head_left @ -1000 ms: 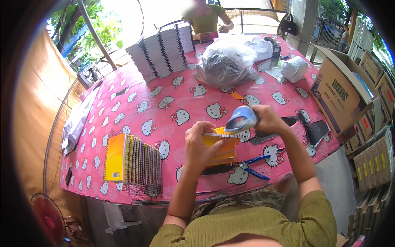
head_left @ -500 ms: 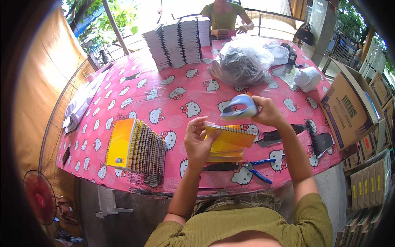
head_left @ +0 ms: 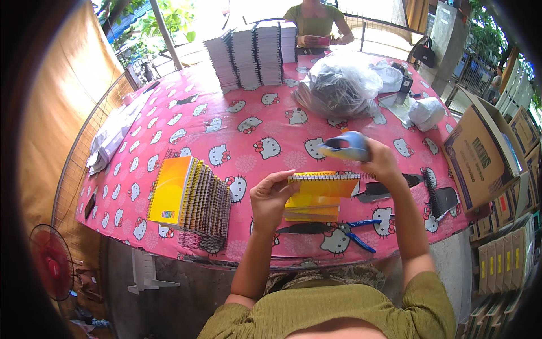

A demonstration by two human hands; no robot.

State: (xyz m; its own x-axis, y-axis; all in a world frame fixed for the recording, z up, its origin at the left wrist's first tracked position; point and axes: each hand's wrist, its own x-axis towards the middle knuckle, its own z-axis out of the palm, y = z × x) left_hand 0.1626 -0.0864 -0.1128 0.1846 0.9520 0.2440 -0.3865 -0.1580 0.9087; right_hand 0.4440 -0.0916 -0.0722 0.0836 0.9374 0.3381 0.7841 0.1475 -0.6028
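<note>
My left hand (head_left: 269,195) pinches the left end of a yellow spiral notebook (head_left: 324,186), its bound edge facing away from me. A short length of loose coil (head_left: 368,177) juts past the right end of that edge. Raised above and to the right, my right hand (head_left: 381,161) grips a blue-and-white handheld tool (head_left: 345,146) with a rounded body; motion blurs it, so its exact kind is unclear. More yellow notebooks (head_left: 311,213) lie beneath the held one. Close by on the table are blue-handled pliers (head_left: 361,236).
A stack of yellow spiral notebooks (head_left: 172,189) stands at left. Tall stacks of bound books (head_left: 243,56), a clear plastic bag (head_left: 339,85) and a person (head_left: 317,25) are at the far side. Black scraps (head_left: 389,188) lie at right, beside cardboard boxes (head_left: 480,150). A red fan (head_left: 52,263) is lower left.
The tool in my right hand has shifted right and turned. The notebook has moved slightly right and levelled out, and coil now shows beyond its right end. The view has shifted slightly.
</note>
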